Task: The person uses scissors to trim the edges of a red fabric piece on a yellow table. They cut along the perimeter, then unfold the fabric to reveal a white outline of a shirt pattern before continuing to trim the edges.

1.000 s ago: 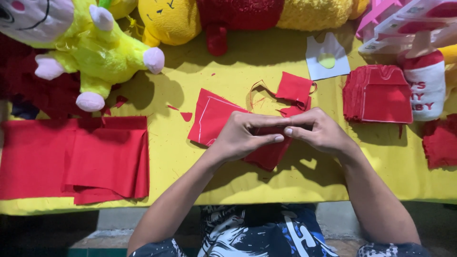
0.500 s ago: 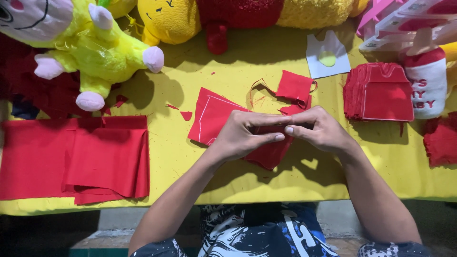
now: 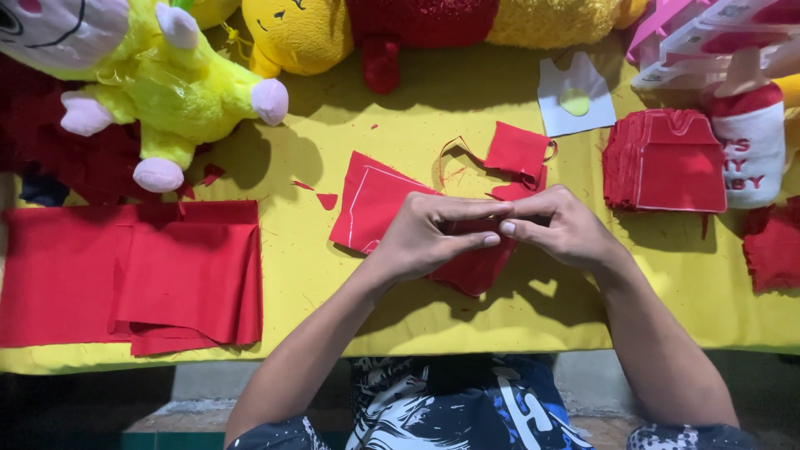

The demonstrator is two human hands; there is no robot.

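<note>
we're looking down at a yellow tabletop (image 3: 333, 275), and both hands meet right in the middle. our left hand (image 3: 433, 233) and right hand (image 3: 558, 225) are closed fingertip to fingertip, pinching the top edge of a red fabric piece (image 3: 475, 267) that hangs below them, down toward the near edge. what sits between the fingertips themselves is too small for us to tell.

just left of the hands lies another red cut piece (image 3: 371, 200) flat on the tabletop, with a pale chalk line along its edge. just beyond the hands, a smaller red square (image 3: 517, 150) rests on a thin loop of trim. further out sits a white paper template (image 3: 575, 100) with a yellow-green spot.

over on the right, a neat stack of red cut pieces (image 3: 667, 162), and beside it a red and white plush item (image 3: 750, 142). on the left, near side, a big folded red cloth (image 3: 125, 275). along the far edge, a yellow-green plush toy (image 3: 167, 75) and a yellow plush toy (image 3: 308, 33) lie against the tabletop.
</note>
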